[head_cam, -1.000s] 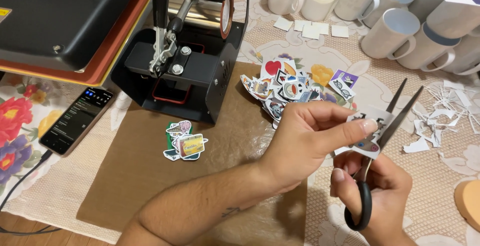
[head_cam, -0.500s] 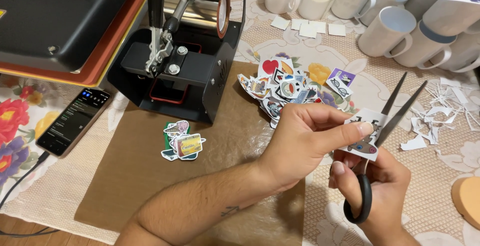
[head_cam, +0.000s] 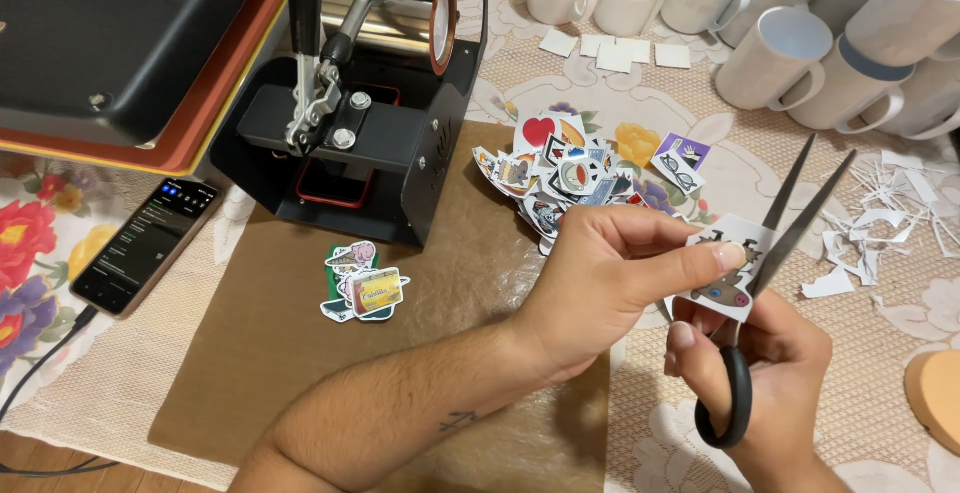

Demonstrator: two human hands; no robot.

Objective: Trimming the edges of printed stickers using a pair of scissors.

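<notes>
My left hand pinches a small printed paper cut-out of a brown cartoon figure between thumb and fingers. My right hand grips black-handled scissors, blades apart and pointing up and away, the cut-out sitting in their mouth. Behind my hands a heap of cut colourful stickers lies at the edge of a brown sheet. A small stack of cut stickers rests on that sheet to the left.
A black mug heat press and a flat heat press stand at the back left. A phone lies left on a cable. White mugs line the back right. Paper offcuts litter the lace tablecloth; a tan disc sits at right.
Both hands have stayed in nearly the same place; the scissor blades remain apart on the cut-out. The view has shifted slightly.
</notes>
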